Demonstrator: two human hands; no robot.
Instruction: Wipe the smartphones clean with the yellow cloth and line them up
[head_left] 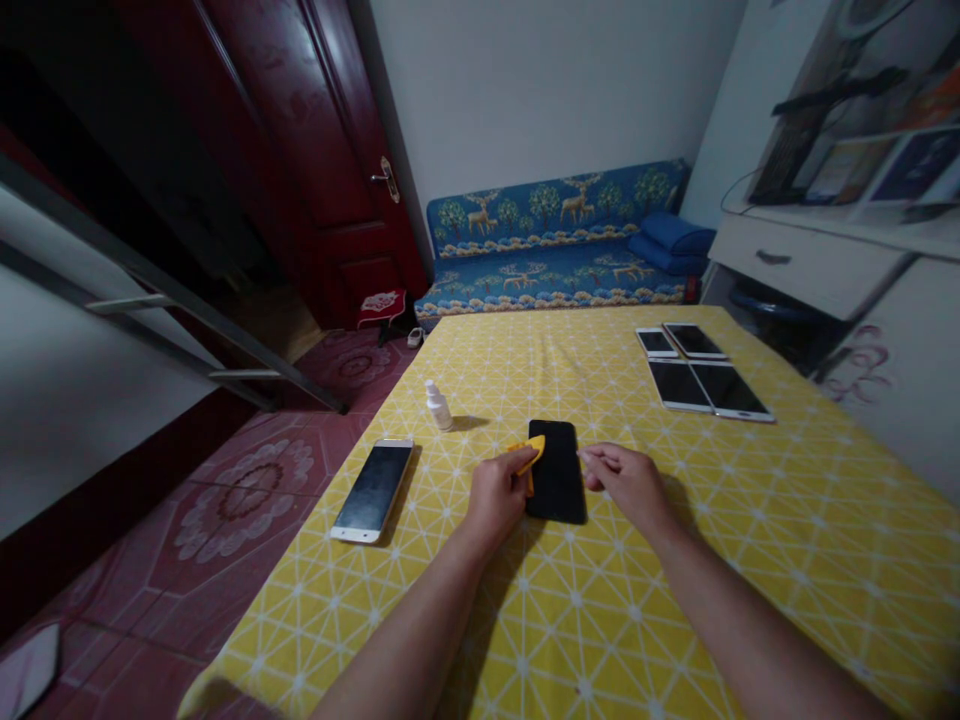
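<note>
A long blue sofa [555,265] printed with deer and green trees stands against the pale wall [555,90], soft plain-blue bundles [675,240] stacked at its right end. Left of it is a glossy dark-red panelled door [319,140], a small red-topped stool [381,302] nearby. A grey ladder [225,328] slants above reddish flower-patterned floor tiles [247,485]; a white cabinet [817,268] with a drawer stands at right.

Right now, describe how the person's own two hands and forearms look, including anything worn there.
The ungloved left hand and ungloved right hand show no visible ring. The bare left forearm and bare right forearm show no sleeve, watch or bracelet up to the picture's edge.
</note>
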